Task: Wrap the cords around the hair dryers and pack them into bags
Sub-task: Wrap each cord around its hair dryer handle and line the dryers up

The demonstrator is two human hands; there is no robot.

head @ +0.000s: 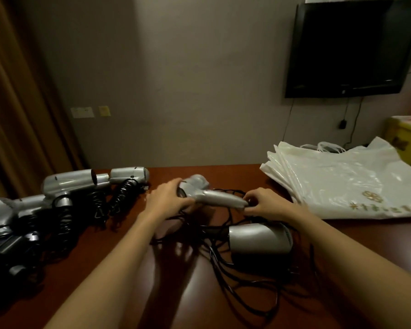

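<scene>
A silver hair dryer [204, 192] lies on its side in the middle of the dark wooden table [133, 269]. My left hand [167, 198] grips its barrel end. My right hand [263, 204] pinches the tip of its handle, where the black cord [226, 276] comes out. That cord sprawls loose over the table toward me. A second silver dryer [259, 237] lies just in front of my right hand, amid the tangle. A stack of white plastic bags [342, 181] rests flat at the right.
Several more silver dryers [71, 184] with coiled black cords [119, 198] lie in a row along the left side. A dark TV [351, 48] hangs on the wall. A yellow box [403, 143] stands at the far right, a brown curtain [14, 115] at the left.
</scene>
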